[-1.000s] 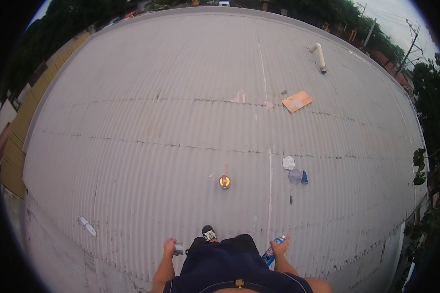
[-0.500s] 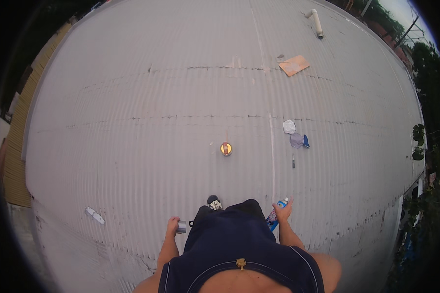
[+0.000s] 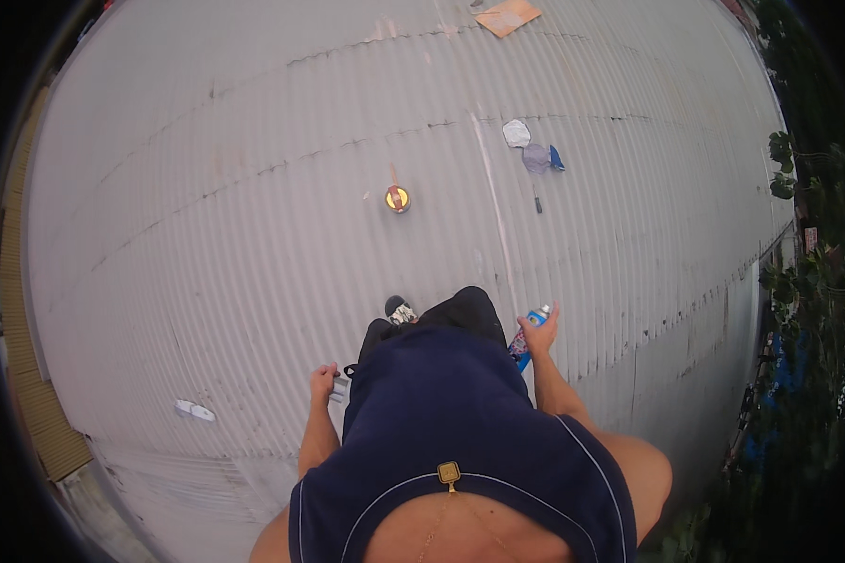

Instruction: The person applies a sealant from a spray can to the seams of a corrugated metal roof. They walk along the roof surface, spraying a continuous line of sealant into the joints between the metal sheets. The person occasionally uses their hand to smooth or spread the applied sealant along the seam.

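Observation:
I stand on a grey corrugated roof, arms down at my sides. My left hand (image 3: 324, 382) is closed on a small grey thing (image 3: 340, 390), cylinder-like, partly hidden behind my shirt. In my right hand (image 3: 541, 331) is a blue spray can (image 3: 539, 316) with a pale top, the fingers wrapped round it. Its lower part shows blue and pink colouring. Ahead of my feet stands a round can (image 3: 397, 199) with a yellow top; a flat reddish-brown tool with a handle, perhaps a brush, lies across it.
A screwdriver-like tool (image 3: 538, 205) lies at the right, near a white piece (image 3: 516, 133), a grey cloth-like piece (image 3: 535, 159) and a blue one (image 3: 557, 158). Brown cardboard (image 3: 508, 17) lies farther off. A long white object (image 3: 194, 410) rests at the left. Roof edges border both sides, with foliage at the right.
My view has tilted down and turned, so the can, cloths and cardboard sit higher and more to the left. Both hands still hold the same things.

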Demonstrator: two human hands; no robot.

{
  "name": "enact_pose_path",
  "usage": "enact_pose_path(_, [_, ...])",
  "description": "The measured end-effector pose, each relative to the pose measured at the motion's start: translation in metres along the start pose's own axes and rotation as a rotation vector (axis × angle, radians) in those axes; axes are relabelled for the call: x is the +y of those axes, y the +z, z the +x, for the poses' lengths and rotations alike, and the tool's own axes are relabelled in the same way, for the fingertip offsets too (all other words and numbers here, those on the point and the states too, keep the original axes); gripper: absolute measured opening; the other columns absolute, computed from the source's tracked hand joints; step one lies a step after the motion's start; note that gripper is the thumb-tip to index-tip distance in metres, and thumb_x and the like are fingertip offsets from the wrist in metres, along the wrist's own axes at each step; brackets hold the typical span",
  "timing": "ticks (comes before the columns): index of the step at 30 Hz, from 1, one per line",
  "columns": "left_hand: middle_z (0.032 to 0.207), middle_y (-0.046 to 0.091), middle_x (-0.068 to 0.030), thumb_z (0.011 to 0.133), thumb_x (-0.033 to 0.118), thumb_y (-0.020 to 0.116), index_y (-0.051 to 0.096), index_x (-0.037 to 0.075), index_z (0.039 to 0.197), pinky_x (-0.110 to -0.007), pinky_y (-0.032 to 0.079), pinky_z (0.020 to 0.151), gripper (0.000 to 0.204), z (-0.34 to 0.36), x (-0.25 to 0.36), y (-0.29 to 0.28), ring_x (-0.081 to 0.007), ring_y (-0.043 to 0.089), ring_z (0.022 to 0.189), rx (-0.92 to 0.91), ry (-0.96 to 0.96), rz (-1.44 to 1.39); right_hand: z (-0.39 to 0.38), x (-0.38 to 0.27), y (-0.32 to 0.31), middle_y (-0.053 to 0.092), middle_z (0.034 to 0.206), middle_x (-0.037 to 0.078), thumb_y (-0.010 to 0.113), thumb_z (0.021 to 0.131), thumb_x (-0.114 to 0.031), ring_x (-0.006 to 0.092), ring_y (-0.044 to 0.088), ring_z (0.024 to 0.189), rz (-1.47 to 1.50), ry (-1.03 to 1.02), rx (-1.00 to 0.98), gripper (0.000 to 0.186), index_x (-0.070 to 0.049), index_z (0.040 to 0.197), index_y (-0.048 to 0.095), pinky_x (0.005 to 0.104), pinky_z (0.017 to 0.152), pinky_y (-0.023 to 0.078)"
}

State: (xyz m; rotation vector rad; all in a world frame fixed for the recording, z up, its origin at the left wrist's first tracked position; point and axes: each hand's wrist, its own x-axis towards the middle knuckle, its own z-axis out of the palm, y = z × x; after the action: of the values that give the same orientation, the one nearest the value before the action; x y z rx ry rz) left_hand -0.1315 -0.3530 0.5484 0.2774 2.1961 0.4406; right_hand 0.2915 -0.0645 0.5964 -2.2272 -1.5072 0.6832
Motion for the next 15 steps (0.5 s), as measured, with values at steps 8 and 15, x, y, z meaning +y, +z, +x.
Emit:
enact_pose_path(8, [0.069, 0.064, -0.0102, 0.088, 0.042, 0.053, 0.066, 0.001, 0.072, -0.032, 0.043, 0.065, 0.046, 0.037, 0.003, -0.012, -0.0182, 0.057, 0.064, 0.006, 0.085, -0.125, -0.02, 0.02, -0.005, 0.049, 0.112, 0.027, 0.078, 0.055, -0.026, 0.0418, 0.048, 0.105, -0.012, 0.061, 0.091, 0.099, -0.013, 0.138, 0.025, 0.0473, 0.092, 0.037])
enact_pose_path(15, [0.075, 0.063, -0.0112, 0.089, 0.047, 0.043, 0.066, 0.0, 0.084, -0.033, 0.045, 0.067, 0.053, 0.07, 0.034, -0.012, -0.0202, 0.058, 0.069, -0.12, -0.004, -0.254, -0.028, 0.022, 0.0, 0.049, 0.112, 0.027, 0.078, 0.054, -0.027, 0.0415, 0.048, 0.106, 0.016, 0.189, 0.105, 0.101, -0.014, 0.139, 0.024, 0.0475, 0.092, 0.037])
